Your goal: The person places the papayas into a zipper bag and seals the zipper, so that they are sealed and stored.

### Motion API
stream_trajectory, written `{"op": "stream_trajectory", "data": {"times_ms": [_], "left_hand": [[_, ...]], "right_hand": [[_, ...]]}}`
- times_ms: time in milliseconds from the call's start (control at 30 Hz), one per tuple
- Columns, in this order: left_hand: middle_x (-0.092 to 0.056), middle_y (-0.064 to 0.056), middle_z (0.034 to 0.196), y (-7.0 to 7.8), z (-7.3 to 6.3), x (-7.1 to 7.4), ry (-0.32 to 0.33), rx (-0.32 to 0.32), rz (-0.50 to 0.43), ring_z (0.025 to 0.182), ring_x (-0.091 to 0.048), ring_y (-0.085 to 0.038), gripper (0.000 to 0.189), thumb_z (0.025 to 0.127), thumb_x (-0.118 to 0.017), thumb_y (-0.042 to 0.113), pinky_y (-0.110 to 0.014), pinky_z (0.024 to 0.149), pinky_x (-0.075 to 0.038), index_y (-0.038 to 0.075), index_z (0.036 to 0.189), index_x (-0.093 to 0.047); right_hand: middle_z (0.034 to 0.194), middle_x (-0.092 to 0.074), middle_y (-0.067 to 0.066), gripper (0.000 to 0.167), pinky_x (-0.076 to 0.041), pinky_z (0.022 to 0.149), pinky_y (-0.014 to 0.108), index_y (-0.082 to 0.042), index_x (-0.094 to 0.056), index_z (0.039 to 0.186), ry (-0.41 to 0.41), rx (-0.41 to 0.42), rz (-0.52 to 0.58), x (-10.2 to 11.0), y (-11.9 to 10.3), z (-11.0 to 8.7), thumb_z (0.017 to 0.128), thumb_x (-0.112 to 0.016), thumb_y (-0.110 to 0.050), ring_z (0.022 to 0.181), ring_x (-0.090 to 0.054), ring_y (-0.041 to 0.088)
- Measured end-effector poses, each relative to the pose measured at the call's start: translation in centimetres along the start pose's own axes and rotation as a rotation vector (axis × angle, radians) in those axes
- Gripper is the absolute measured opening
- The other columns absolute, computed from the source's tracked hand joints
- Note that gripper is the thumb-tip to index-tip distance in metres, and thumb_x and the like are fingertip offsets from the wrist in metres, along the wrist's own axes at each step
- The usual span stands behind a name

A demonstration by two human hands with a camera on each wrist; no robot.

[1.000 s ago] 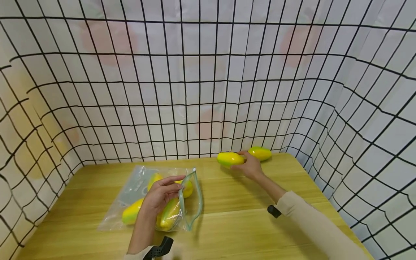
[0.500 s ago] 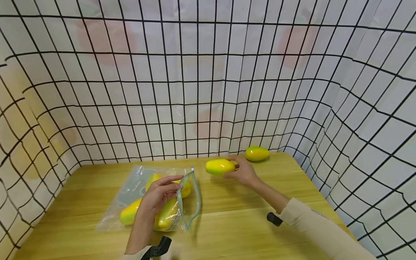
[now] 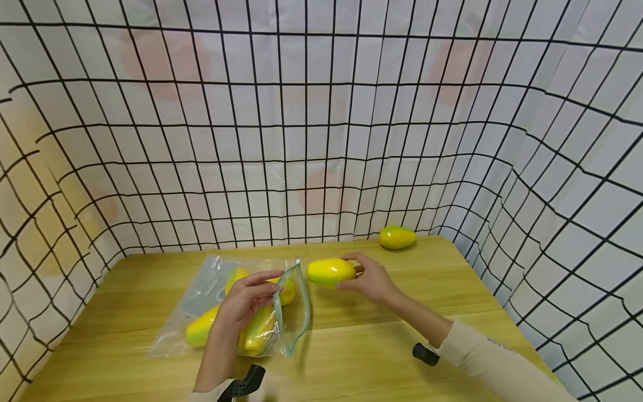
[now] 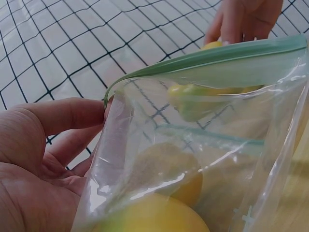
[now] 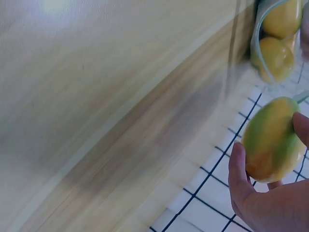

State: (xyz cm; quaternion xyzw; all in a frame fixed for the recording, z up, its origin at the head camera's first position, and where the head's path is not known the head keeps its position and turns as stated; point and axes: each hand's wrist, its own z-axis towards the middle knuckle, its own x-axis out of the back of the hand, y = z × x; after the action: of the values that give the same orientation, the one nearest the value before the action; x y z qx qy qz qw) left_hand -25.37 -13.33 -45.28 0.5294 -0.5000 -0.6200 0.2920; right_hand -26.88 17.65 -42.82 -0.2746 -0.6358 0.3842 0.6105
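Note:
My left hand (image 3: 246, 304) pinches the rim of a clear zip bag (image 4: 193, 121) with a green seal, and the bag's mouth gapes toward the right. Inside the bag lie several yellow-green mangoes; one mango (image 3: 260, 332) is near the mouth and another mango (image 3: 201, 328) is deeper in on the left. Another mango (image 3: 330, 272) is gripped by my right hand (image 3: 372, 279), held above the table just right of the bag's opening. In the right wrist view, fingers and thumb wrap the end of this mango (image 5: 273, 140).
One more mango (image 3: 397, 238) lies at the back right of the wooden table (image 3: 361, 346), close to the netting. Black grid netting (image 3: 321, 123) before a white sheet surrounds the back and both sides.
My right hand has carried its mango leftward and nearer to me, from beside the back-right mango to the bag's mouth. My left hand keeps its hold on the bag's rim.

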Motion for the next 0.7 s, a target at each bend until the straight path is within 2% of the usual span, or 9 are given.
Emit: {"op": "stream_trajectory", "data": {"times_ms": [267, 700], "left_hand": [[-0.077, 0.0, 0.084, -0.1, 0.0, 0.1, 0.027, -0.003, 0.002, 0.074, -0.074, -0.013, 0.032, 0.095, -0.063, -0.002, -0.025, 0.071, -0.062, 0.0, 0.127, -0.07], [-0.077, 0.001, 0.084, -0.1, -0.1, 0.1, 0.006, -0.016, -0.001, 0.072, -0.073, -0.011, 0.031, 0.096, -0.063, -0.003, -0.023, 0.071, -0.062, 0.001, 0.125, -0.071]], "right_hand": [[0.127, -0.066, 0.013, 0.067, -0.06, 0.081, 0.037, -0.016, -0.062, 0.135, -0.062, 0.021, 0.036, -1.0, -0.7, -1.3, 0.075, -0.091, -0.025, 0.106, -0.067, 0.027], [0.124, -0.067, 0.015, 0.067, -0.06, 0.079, 0.035, -0.016, -0.061, 0.135, -0.145, 0.05, 0.084, -3.1, -1.0, -2.2, 0.075, -0.091, -0.025, 0.103, -0.067, 0.025]]}}
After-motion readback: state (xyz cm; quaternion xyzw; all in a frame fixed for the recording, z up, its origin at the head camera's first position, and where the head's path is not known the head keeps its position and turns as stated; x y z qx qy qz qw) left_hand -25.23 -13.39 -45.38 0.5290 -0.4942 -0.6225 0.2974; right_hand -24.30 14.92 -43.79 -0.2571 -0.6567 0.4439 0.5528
